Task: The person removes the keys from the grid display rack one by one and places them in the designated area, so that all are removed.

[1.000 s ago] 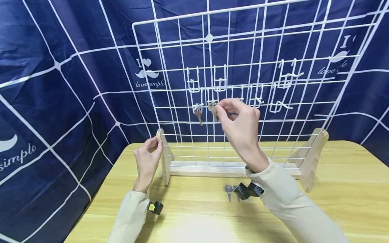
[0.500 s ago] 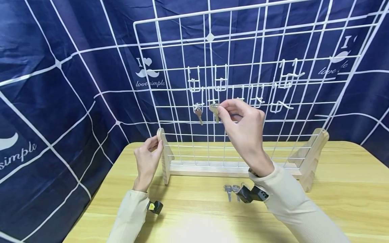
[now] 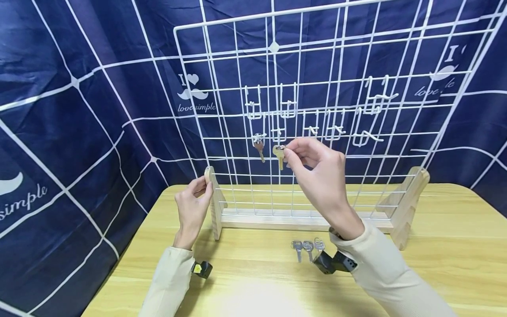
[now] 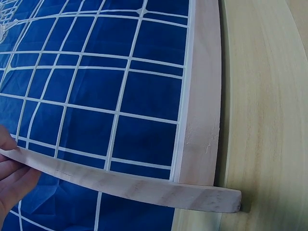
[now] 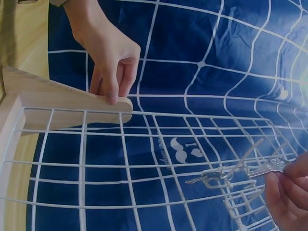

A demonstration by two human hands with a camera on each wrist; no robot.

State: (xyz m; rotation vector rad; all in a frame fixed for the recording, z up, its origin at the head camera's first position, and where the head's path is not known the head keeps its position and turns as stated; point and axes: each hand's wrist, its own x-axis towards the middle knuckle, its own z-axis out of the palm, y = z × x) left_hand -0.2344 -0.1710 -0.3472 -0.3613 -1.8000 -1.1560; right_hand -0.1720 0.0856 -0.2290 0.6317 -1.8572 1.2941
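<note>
In the head view my right hand (image 3: 322,171) pinches a brass-coloured key (image 3: 279,155) at its head, between thumb and index finger. That key hangs tip down in front of the white wire grid (image 3: 271,83), just under a small wire hook (image 3: 279,133). To its left another key (image 3: 259,149) hangs by its ring from a neighbouring hook. My left hand (image 3: 192,209) grips the top of the stand's left wooden upright (image 3: 215,207). The right wrist view shows the held key (image 5: 264,167) side-on, close to the tip of a hook prong.
Three keys with rings (image 3: 307,247) lie in a row on the wooden table (image 3: 245,268), in front of the stand's base bar (image 3: 273,221). More hooks (image 3: 359,139) jut from the grid at right and above. A dark blue patterned cloth (image 3: 99,154) surrounds the table.
My right hand has drawn the key down and slightly right, off the hook area. Its wrist camera shifted right, uncovering the third key on the table. My left hand stays put.
</note>
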